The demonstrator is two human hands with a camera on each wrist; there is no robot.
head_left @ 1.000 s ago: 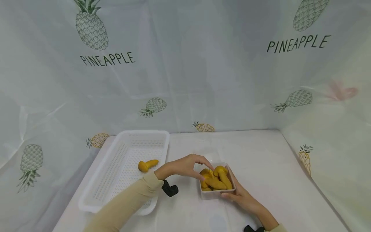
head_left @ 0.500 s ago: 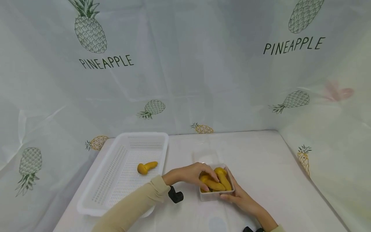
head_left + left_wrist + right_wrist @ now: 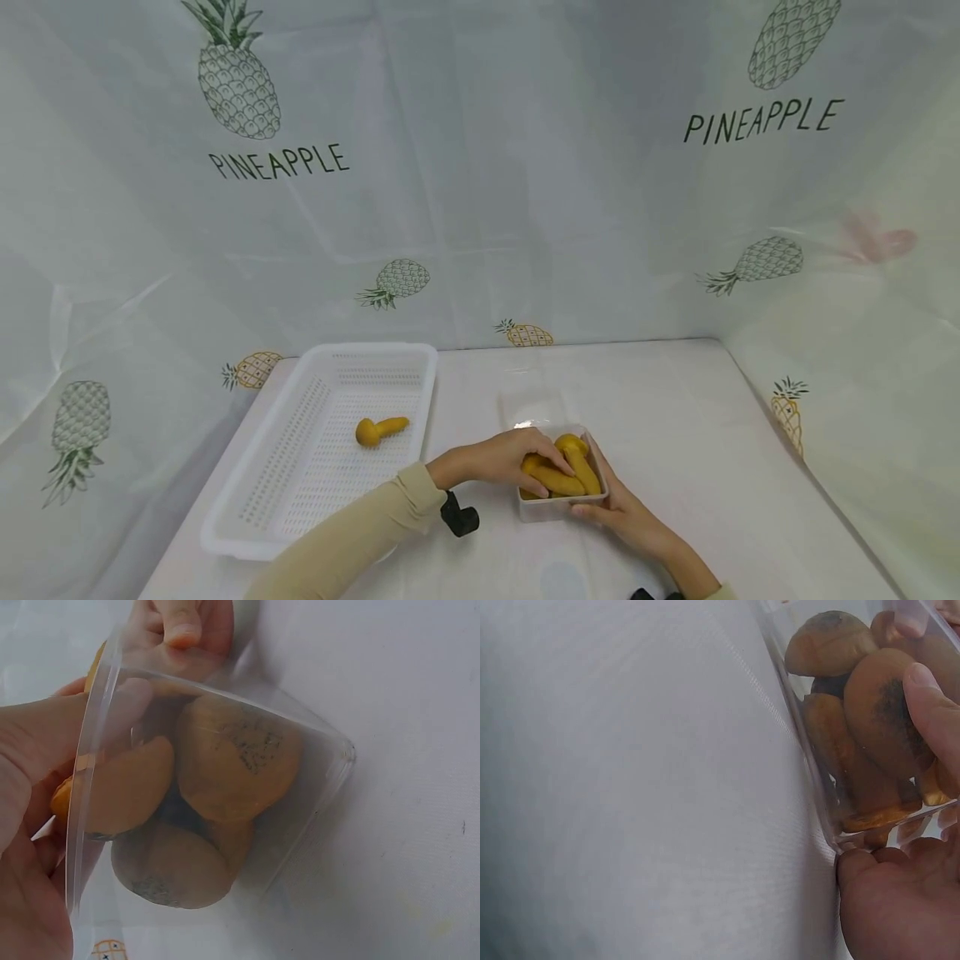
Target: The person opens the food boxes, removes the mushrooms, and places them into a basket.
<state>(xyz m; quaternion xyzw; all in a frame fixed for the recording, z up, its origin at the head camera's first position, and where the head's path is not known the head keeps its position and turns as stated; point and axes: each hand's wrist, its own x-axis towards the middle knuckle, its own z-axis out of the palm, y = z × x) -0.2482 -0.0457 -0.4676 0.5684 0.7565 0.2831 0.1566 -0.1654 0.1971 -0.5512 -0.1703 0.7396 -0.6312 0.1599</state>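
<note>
A clear plastic box (image 3: 542,510) with several yellow-orange mushrooms (image 3: 881,712) in it stands on the table. My left hand (image 3: 517,456) reaches in from above at its left side, fingers curled over a mushroom (image 3: 557,478) that lies across the top of the pile. Another mushroom (image 3: 582,467) lies along the right side of the box. From the right, my right hand (image 3: 626,512) holds the box, with the thumb at its front wall. Through the wall, the left wrist view shows mushroom caps (image 3: 240,757) with dark specks. The tips of my left fingers are partly hidden.
A white perforated basket (image 3: 258,467) stands at the left, with one mushroom (image 3: 381,431) in it. Behind the box lies its clear lid (image 3: 534,406), folded back flat. A plastic sheet printed with pineapples surrounds the white table (image 3: 675,417) at the back and sides.
My left hand has moved right and down into the box, and its fingers have closed over a mushroom. My right hand keeps its hold on the box.
</note>
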